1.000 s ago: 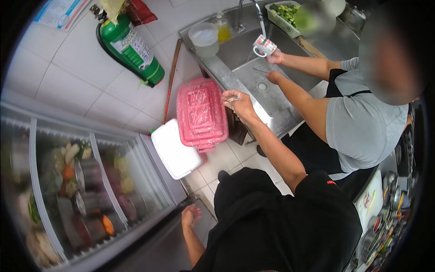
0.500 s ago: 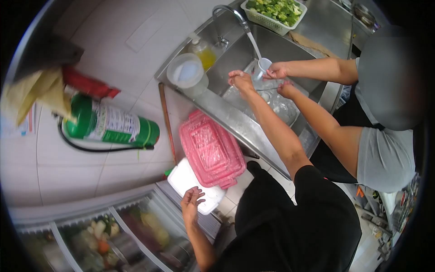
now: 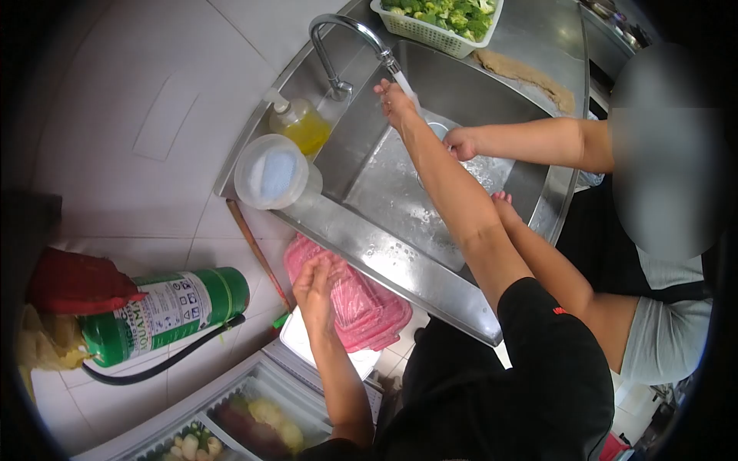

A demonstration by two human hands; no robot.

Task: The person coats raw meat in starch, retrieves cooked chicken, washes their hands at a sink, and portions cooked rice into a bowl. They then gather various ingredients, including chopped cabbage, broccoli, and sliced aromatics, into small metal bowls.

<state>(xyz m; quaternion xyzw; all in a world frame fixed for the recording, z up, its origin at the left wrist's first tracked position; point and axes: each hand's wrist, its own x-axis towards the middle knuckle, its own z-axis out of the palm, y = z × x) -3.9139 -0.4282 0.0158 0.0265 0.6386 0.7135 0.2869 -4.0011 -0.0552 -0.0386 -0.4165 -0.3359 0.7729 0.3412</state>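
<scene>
My right hand (image 3: 397,103) is under the faucet (image 3: 346,23) with its fingers loosely bent and apart, wet from the running water (image 3: 405,86), holding nothing. My left hand (image 3: 317,283) hangs in the air outside the sink (image 3: 369,177), over the pink lidded box (image 3: 365,315). Its fingers are slightly curled and apart, with nothing in them. Beyond my right forearm, a co-worker's hand (image 3: 463,144) holds a round white-rimmed cup (image 3: 439,129), partly hidden by my arm. The co-worker's other hand (image 3: 503,206) is near the sink's front side.
A soap bottle (image 3: 300,127) and a clear tub with a blue sponge (image 3: 265,173) stand on the sink ledge. Broccoli fills a white basket (image 3: 438,34) beside a brown cloth (image 3: 530,77). At left are a green fire extinguisher (image 3: 165,311) and a glass-topped chest of vegetables (image 3: 254,415).
My right hand has moved up to the faucet's stream, and my left hand has risen. The clear plastic in the sink is gone from view. The co-worker's cup is lower, away from the spout.
</scene>
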